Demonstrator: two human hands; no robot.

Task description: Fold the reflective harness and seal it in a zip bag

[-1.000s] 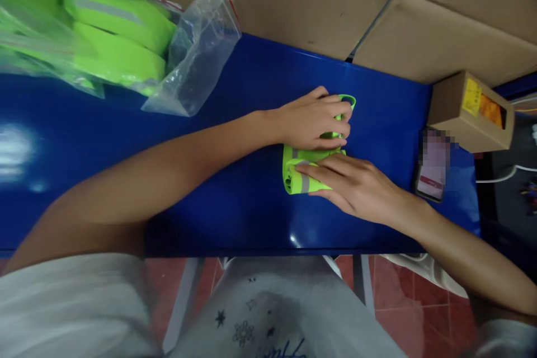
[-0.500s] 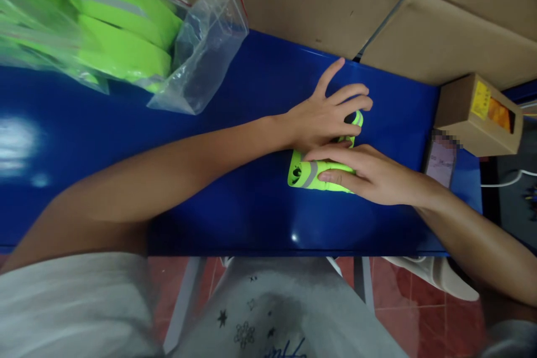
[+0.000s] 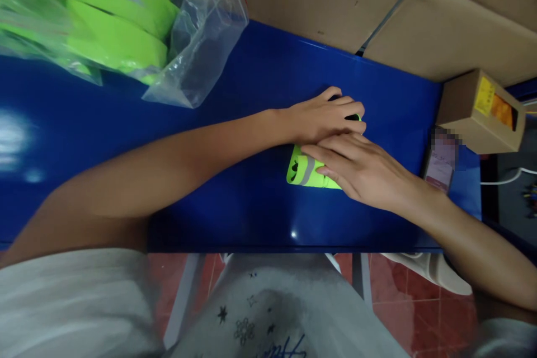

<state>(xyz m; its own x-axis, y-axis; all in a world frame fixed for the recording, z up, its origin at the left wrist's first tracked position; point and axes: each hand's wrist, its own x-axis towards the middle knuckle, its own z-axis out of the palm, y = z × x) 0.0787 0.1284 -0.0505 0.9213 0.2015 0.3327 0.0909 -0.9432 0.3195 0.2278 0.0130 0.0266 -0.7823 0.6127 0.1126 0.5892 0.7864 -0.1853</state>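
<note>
A folded fluorescent yellow-green reflective vest [image 3: 304, 173] with a grey strip lies on the blue table [image 3: 251, 212]. Its left end shows as a looped fold; much of the rest is hidden under my hands. My left hand [image 3: 325, 121] is over the far part, knuckles up and fingers curled down onto it. My right hand [image 3: 363, 170] grips the near part, fingers close together across the top and thumb low on the near side. The fingers of my right hand overlap the edge of my left hand.
At the back left, clear plastic bags [image 3: 201, 39] lie with several yellow-green folded pieces [image 3: 113, 33]. Large cardboard boxes [image 3: 302, 0] line the back edge. To the right are a small carton [image 3: 465, 109], a phone [image 3: 440, 165] and a white cable [image 3: 503, 182].
My left hand's spread fingers have curled down onto the vest. My right hand has shifted slightly left and rolled over, now covering more of the vest and touching my left hand.
</note>
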